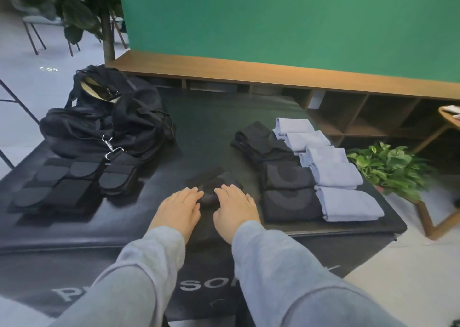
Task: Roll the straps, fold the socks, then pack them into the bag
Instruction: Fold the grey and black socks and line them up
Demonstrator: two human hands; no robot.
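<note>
A black sock (211, 180) lies in the middle of the black mat (204, 117). My left hand (178, 208) and my right hand (235, 208) rest flat on its near part, fingers straight, side by side. To the right are rows of folded black socks (286, 177) and folded light-blue socks (336, 175). At the left lie several flat black straps (69, 182), one with a metal clip. Behind them sits the open black bag (109, 117).
A low wooden shelf (273, 73) runs under a green wall behind the mat. A potted plant (390, 167) on a wooden stand is at the right edge. A tree trunk and chairs stand at the back left.
</note>
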